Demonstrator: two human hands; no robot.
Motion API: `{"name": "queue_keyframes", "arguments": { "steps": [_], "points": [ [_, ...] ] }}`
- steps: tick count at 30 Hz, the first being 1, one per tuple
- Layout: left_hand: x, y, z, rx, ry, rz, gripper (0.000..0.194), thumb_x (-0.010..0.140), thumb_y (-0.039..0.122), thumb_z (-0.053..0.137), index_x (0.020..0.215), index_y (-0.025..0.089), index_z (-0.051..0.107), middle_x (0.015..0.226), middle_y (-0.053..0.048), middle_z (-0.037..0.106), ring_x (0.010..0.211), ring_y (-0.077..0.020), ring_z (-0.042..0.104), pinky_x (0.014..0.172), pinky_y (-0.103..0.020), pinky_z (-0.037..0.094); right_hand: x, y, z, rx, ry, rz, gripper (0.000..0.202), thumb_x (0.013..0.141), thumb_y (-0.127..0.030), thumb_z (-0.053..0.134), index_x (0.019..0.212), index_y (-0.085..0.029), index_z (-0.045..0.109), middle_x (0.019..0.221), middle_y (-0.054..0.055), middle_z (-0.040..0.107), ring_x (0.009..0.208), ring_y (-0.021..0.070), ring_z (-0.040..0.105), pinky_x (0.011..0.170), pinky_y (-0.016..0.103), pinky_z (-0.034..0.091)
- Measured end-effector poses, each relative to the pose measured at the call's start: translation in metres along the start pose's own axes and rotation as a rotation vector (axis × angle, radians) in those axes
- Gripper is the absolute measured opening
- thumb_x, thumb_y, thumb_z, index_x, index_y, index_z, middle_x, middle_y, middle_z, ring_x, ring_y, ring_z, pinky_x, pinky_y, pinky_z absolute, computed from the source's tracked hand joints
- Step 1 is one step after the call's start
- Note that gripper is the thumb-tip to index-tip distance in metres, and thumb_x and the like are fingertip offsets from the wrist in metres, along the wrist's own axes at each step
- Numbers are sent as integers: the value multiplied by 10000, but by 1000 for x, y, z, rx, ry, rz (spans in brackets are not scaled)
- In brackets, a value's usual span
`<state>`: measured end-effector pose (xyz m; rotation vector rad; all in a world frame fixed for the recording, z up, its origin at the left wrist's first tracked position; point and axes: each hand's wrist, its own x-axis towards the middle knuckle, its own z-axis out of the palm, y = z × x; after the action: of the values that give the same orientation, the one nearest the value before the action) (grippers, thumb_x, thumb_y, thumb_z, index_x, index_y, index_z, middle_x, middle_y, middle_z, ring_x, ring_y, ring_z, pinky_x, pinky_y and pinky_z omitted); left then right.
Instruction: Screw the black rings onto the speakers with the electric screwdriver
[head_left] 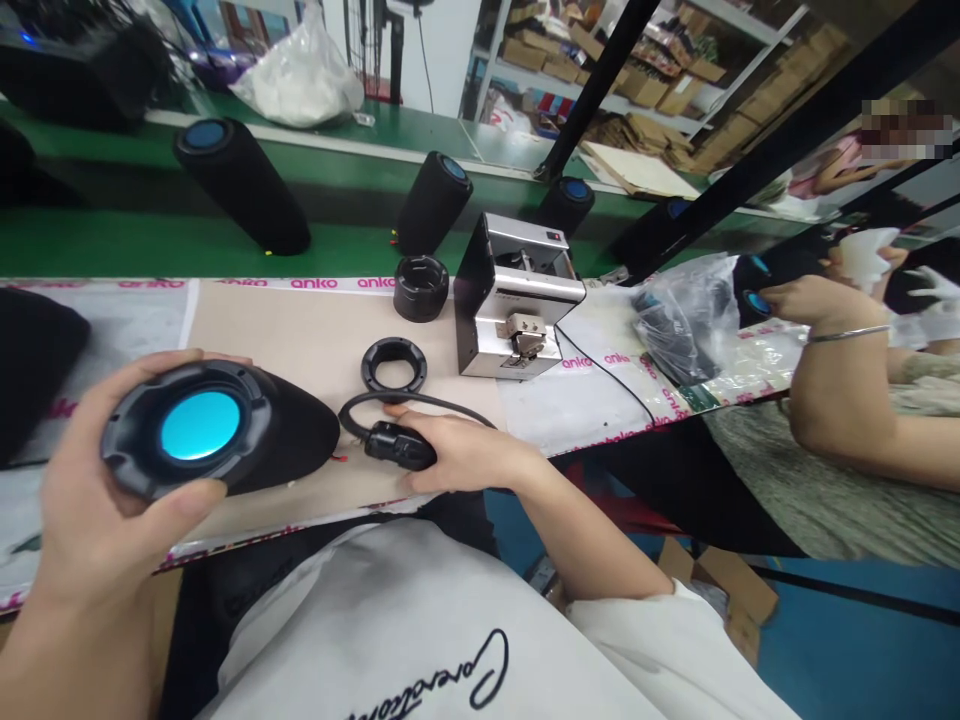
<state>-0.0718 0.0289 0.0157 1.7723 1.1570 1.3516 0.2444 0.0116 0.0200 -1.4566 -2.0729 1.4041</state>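
My left hand is wrapped round the near end of a black cylindrical speaker, which has a black ring and a shiny blue disc facing me. A small red wire end sticks out at its far end. My right hand grips a black handheld tool with a black cable looping from it. Just beyond this hand a black ring lies on the beige mat. Farther back sits a stack of black rings, beside a silver and black machine.
More black speakers stand on the green conveyor behind the mat. A plastic-wrapped item lies to the right, near a co-worker's arm. A black diagonal post rises at the back. Another dark object is at the left.
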Motion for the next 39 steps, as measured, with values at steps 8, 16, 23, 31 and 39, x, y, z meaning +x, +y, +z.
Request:
{"name": "queue_keyframes", "arguments": {
  "steps": [8, 16, 23, 31, 39],
  "points": [
    [6, 9, 27, -36, -144, 53, 792, 723, 403, 949, 1437, 250, 641, 1404, -152, 747, 1286, -405, 733, 1114, -536, 627, -24, -4, -24, 194, 303, 105, 437, 870, -445, 853, 1203, -196, 718, 1059, 64, 779, 724, 199, 735, 609, 325, 627],
    [22, 15, 69, -117, -335, 132, 797, 773, 416, 930, 1470, 256, 580, 1448, -144, 712, 1335, -399, 704, 1142, -534, 604, -73, -26, -42, 618, 1244, -540, 223, 893, -234, 844, 999, -243, 648, 845, -34, 672, 520, 145, 646, 543, 317, 545],
    [27, 11, 89, -216, -450, 147, 858, 767, 441, 967, 1520, 294, 583, 1484, -134, 679, 1384, -410, 662, 1170, -544, 556, -65, 3, -12, 596, 1158, -451, 316, 847, -225, 944, 1018, -221, 678, 897, -30, 686, 634, 121, 674, 639, 295, 593],
    [25, 10, 90, -223, -412, 159, 876, 721, 424, 1004, 1508, 343, 626, 1461, -110, 686, 1356, -387, 676, 1167, -495, 537, -50, 23, -16, 757, 939, -469, 437, 825, -386, 962, 1004, -225, 597, 652, -48, 667, 498, 153, 636, 536, 297, 583],
    [35, 23, 135, -214, -515, 169, 813, 739, 428, 939, 1485, 355, 623, 1401, -59, 750, 1283, -330, 733, 1094, -419, 572, -58, -25, -98, 694, 1266, -824, 481, 868, -569, 947, 958, -306, 555, 592, -108, 557, 433, 136, 506, 466, 318, 500]
  ]
}}
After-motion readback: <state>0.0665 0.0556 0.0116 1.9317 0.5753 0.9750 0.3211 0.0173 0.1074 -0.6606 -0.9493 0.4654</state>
